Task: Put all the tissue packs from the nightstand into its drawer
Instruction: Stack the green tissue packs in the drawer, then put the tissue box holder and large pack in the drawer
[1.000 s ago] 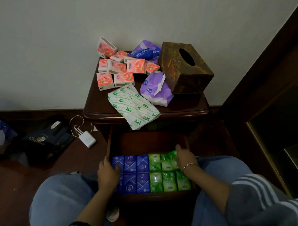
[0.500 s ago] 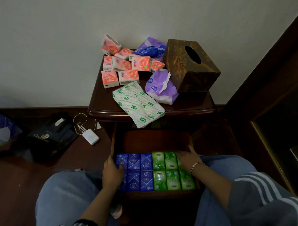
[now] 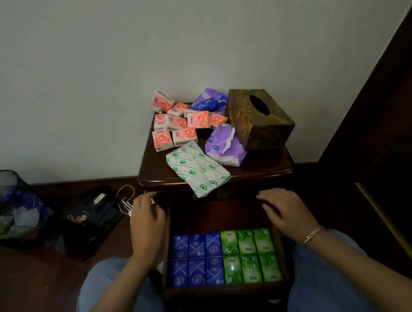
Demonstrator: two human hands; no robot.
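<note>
Lying in shadow, the back of the drawer (image 3: 226, 290) is unreadable.

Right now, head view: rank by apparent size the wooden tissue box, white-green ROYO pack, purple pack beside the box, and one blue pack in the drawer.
1. wooden tissue box
2. white-green ROYO pack, close behind
3. purple pack
4. blue pack, smallest though nearest the camera

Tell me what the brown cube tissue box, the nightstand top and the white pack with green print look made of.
Brown cube tissue box: probably wood or lacquered board, with a mottled grain-like pattern and slight sheen.
Dark nightstand top: polished wood or veneer, reddish-brown, with soft reflections along its moulded edge.
White pack with green print: thin plastic film, judging by its creases and limp overhang.
</note>
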